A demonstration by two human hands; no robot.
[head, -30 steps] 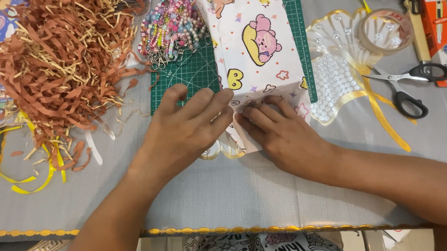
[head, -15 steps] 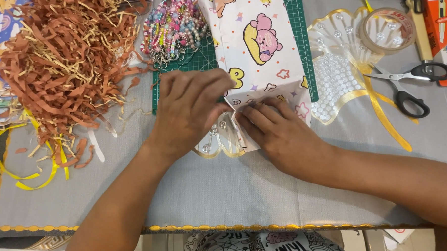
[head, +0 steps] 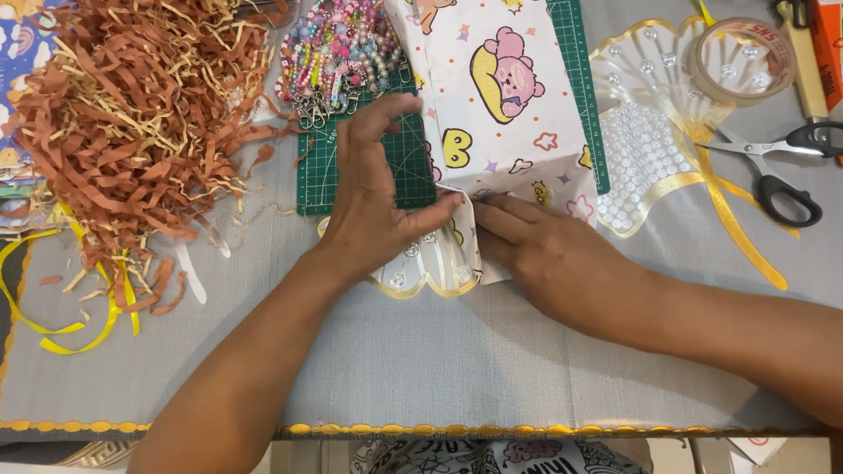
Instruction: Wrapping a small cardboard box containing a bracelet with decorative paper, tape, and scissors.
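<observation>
i see the wrapped box (head: 496,85) lying on the green cutting mat (head: 368,164) in the middle of the bench (head: 444,358), covered in white paper printed with cartoon bears. my left hand (head: 378,196) stands on its edge against the box's left side, fingers straight and held together, thumb pushing the near paper flap (head: 468,235) inward. my right hand (head: 543,251) lies flat on that same flap from the right, fingers extended and pressing the fold down against the box's near end. neither hand pinches anything; both press on paper. under the flap a clear scalloped tray with gold trim (head: 423,270) peeks out, and a second one (head: 646,126) sits just right of the box. a heap of brown paper shreds (head: 137,116) fills the far left, beaded keychains (head: 335,48) lie by the mat's far corner, and a tape roll (head: 742,58) and scissors (head: 779,164) rest at the right.
</observation>
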